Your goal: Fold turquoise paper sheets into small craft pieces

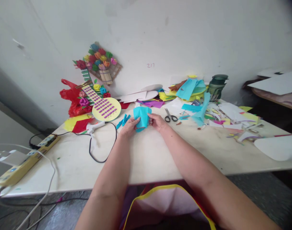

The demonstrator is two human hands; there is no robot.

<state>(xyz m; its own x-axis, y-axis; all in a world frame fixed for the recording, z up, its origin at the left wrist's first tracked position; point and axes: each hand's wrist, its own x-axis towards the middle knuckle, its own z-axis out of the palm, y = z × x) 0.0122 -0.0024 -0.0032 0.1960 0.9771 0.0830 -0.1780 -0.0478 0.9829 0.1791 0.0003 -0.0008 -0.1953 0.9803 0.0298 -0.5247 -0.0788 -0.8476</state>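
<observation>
Yellow-edged cloth [165, 206], pinching hands [129, 126] [158, 122], bent turquoise paper [142, 116]

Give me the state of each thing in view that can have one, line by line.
Blue paper: bent, held by both hands
Left hand: pinching the paper's left side
Right hand: pinching its right side
Scissors: lying on the table, unheld
Glue gun: lying down; on or off, cannot tell
Green bottle: upright, lid on
Power strip: white adapter apparently plugged in
Paper scraps: scattered
</observation>
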